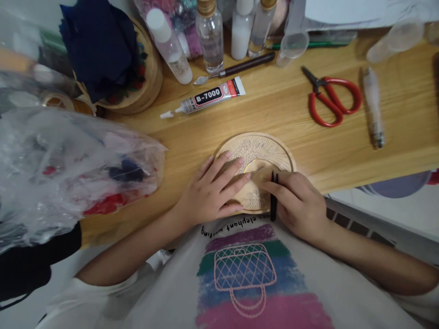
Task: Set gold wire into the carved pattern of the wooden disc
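Observation:
A round wooden disc [264,148] with an engraved line pattern lies at the near edge of the wooden table [281,109]. My left hand [214,192] rests flat on the disc's left half, fingers stretched out and holding it down. My right hand [297,203] sits at the disc's lower right, fingers closed around black tweezers [273,196] whose ends stick up between the fingers. A small gold-coloured piece [255,170] lies on the disc between the two hands' fingertips.
A B-7000 glue tube [209,97] and red scissors [329,98] lie beyond the disc. Several bottles [210,36] and a small plastic cup [291,48] stand at the back. A clear bag of fabric scraps [68,164] fills the left. A round box with dark cloth [113,55] sits back left.

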{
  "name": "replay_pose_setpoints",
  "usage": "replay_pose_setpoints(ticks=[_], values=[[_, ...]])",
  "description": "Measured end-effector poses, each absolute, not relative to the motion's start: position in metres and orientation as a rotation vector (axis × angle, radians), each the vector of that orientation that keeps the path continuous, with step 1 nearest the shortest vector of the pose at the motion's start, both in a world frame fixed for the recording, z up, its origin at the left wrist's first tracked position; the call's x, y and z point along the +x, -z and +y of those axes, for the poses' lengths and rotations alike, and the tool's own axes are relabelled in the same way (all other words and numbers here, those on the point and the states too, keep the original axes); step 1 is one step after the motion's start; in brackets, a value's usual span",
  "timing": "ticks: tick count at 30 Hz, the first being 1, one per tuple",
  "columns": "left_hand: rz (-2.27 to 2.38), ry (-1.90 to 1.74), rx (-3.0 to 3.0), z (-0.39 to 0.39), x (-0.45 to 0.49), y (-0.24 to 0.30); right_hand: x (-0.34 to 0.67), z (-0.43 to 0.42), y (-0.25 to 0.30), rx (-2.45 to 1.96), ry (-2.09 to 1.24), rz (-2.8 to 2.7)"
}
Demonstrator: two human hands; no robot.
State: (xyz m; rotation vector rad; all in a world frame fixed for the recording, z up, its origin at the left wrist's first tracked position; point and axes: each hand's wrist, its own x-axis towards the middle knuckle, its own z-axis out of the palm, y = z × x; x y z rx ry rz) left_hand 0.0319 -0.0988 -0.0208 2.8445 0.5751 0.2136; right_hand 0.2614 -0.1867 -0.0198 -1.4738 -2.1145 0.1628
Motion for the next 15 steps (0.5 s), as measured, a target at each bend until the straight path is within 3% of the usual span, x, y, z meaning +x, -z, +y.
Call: replay_pose_setpoints(ticks=[15], values=[[0.578, -0.214, 2.838, -0.0991, 0.032, 0.021, 0.2583, -0.1845, 0.0179, -1.514, -0.181, -2.151]])
